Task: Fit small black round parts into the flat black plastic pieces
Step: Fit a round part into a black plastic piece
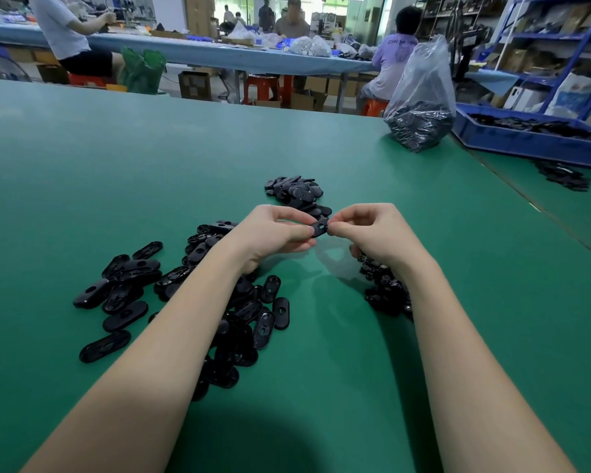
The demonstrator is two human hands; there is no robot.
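Black oval plate (320, 227), flat plastic with a round hole showing in its face, held up off the green desk (151, 158) between both hands. Left hand (273, 233): thumb and forefinger pinched on the plate's near-left end. Right hand (365, 230): fingertips closed at the plate's right end; whether a small round part sits between them, cannot tell — too small, hidden by the fingers.

Landmark: the held plate.
- Below and left of it, under the left forearm: loose heap of unfitted oval plates (191, 295), many lying hollow side up.
- Below and right of it, under the right wrist: pile of small round parts (384, 288).
- Just beyond it: a tighter stack of plates (296, 191), probably finished ones.
- Far beyond and right: clear plastic bag of black parts (420, 107), blue tray (526, 138).

Risks, as judged:
- Round part goes in tilted and jams or sits proud; cause, pressing before it is square to the hole.
- Part pops out of the fingertips and drops into the heap below, lost among black on black.
- Plate held only by its ends, so a hard push could flex it or twist it out of the left pinch.
- Forearms resting over both piles; a shift could scatter plates or mix fitted with unfitted.
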